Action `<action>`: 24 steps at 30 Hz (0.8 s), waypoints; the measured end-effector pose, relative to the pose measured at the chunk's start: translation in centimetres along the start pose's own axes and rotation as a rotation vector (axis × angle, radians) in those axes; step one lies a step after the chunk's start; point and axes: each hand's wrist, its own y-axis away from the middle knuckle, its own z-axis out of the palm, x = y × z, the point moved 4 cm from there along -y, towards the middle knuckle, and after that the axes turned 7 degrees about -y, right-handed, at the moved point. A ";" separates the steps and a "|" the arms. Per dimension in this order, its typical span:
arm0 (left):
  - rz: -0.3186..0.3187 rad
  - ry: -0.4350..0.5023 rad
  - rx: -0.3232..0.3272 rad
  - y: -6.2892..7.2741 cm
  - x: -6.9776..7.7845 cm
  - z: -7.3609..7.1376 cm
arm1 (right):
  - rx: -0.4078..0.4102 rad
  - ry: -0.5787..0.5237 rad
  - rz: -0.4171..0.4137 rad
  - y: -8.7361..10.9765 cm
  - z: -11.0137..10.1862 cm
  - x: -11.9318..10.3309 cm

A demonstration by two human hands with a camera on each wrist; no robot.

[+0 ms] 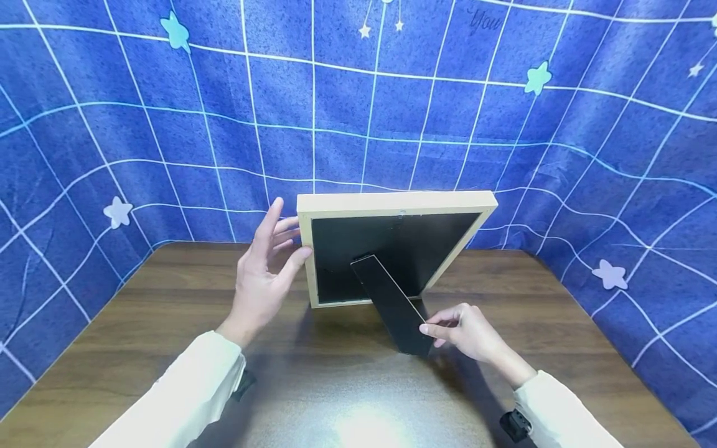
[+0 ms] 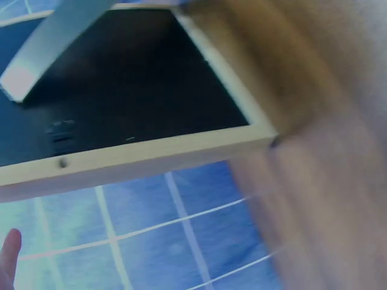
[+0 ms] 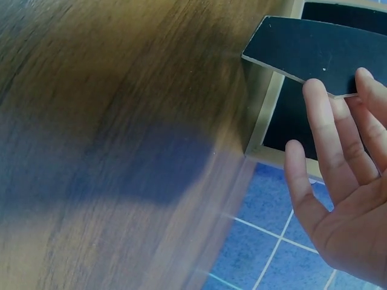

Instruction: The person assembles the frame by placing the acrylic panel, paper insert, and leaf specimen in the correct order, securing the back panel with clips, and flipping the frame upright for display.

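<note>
A picture frame [image 1: 398, 203] with a pale wooden border and black backing stands tilted on the table, its back facing me. From the backing a black easel leg [image 1: 386, 298] slants down toward the tabletop. My right hand [image 1: 467, 330] pinches the leg's edge near its lower end between thumb and fingers; the right wrist view shows the leg [image 3: 314, 54] at the fingertips. At the frame's left side is my left hand [image 1: 263, 274], fingers extended, thumb tip at the border and the other fingertips partly hidden behind it. Only one left fingertip [image 2: 9, 257] shows in the left wrist view.
The brown wood-grain table [image 1: 168, 305] lies under everything. A blue curtain [image 1: 269, 93] with white grid lines and stars hangs behind and along both sides. Dark wrist devices sit at both cuffs, the right one [image 1: 515, 425] more visible.
</note>
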 end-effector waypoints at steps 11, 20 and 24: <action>0.068 -0.082 -0.096 -1.7 1.1 -0.6 | -0.018 -0.056 0.003 0.0 0.0 -0.1; 0.044 -0.079 -0.129 -2.4 1.5 -0.7 | -0.080 0.053 -0.039 0.4 -0.1 -0.6; 0.026 -0.055 -0.127 -2.4 1.5 -0.7 | -0.013 0.137 -0.165 1.0 -1.7 -2.8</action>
